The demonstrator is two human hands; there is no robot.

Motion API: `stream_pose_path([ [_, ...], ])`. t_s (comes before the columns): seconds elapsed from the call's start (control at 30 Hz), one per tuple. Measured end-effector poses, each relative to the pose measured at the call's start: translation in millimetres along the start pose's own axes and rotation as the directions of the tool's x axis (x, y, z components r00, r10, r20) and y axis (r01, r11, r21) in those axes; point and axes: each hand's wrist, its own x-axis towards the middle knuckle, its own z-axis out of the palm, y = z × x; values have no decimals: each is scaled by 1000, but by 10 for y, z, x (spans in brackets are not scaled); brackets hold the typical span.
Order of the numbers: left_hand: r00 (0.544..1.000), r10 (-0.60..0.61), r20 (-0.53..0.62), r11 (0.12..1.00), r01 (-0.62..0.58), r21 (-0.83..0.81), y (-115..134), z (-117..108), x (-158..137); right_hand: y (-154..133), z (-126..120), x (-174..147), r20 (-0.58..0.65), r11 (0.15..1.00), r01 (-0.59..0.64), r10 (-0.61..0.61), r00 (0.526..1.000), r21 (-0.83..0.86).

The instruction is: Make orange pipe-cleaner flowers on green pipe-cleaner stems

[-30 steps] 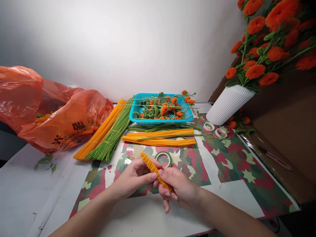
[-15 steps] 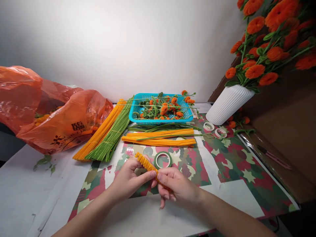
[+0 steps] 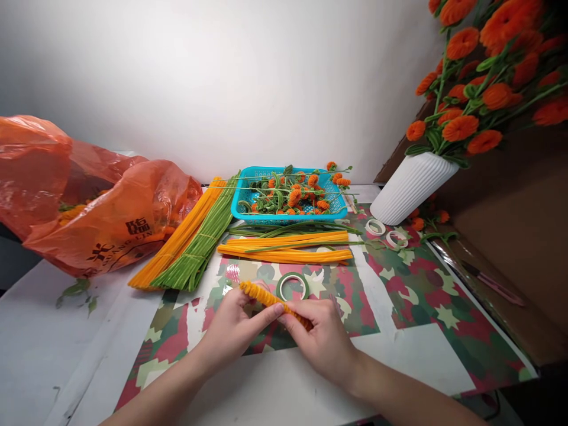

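Note:
Between both hands runs a ridged, yellow-orange strip of coiled pipe cleaner [image 3: 257,293], slanting down to the right. My left hand [image 3: 235,322] is closed around its upper-left part, the thumb lying along it. My right hand [image 3: 323,337] pinches the lower-right part, with the fingers curled over it. The two thumbs almost meet at its middle. Just beyond the hands lies a roll of green tape [image 3: 293,286] on the patterned sheet. Behind that are loose yellow pipe cleaners [image 3: 284,255] in a row, with green ones near them.
A blue basket [image 3: 288,218] holds orange pipe-cleaner flowers. Left of it lie bundles of yellow [image 3: 177,242] and green pipe cleaners [image 3: 199,242], beside an orange plastic bag [image 3: 115,219]. At right, a white vase [image 3: 412,186] of orange flowers leans near two white tape rolls [image 3: 396,239].
My right hand has turned over the strip, its fingers now curled in where they hung below. The strip lies a little flatter. My left hand has barely shifted.

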Motion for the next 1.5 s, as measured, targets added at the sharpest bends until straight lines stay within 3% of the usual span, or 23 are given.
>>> stream_pose_path([
  [0.07,1000,20,18,1000,-20,-9,-23,-18,-3,-5,-2,8,11,998,-31,31,999,49],
  [0.17,989,121,88,993,-118,-31,-71,-81,-10,18,-7,31,156,915,-189,142,978,355],
  [0.23,978,151,142,987,-141,-81,-107,-125,-18,48,-16,52,323,747,-319,148,935,583],
  [0.3,971,140,194,983,-113,-142,-140,-152,-26,72,-33,70,480,555,-447,96,872,702],
  [0.4,960,163,228,975,-121,-186,-171,-152,-25,75,-65,85,628,327,-606,47,777,725],
  [0.5,963,188,193,970,-152,-190,-178,-124,-16,61,-82,82,689,200,-682,44,724,704],
  [0.67,982,126,142,977,-97,-192,-165,-82,-12,74,-59,66,681,189,-677,57,730,711],
  [0.97,982,61,178,960,-9,-279,-123,-63,8,78,-51,74,642,223,-637,60,764,738],
  [1.23,981,134,138,972,-104,-210,-142,-64,3,80,-38,69,659,205,-657,68,749,726],
  [1.5,971,196,136,956,-159,-246,-173,-53,-7,98,-36,48,688,177,-682,32,725,710],
])
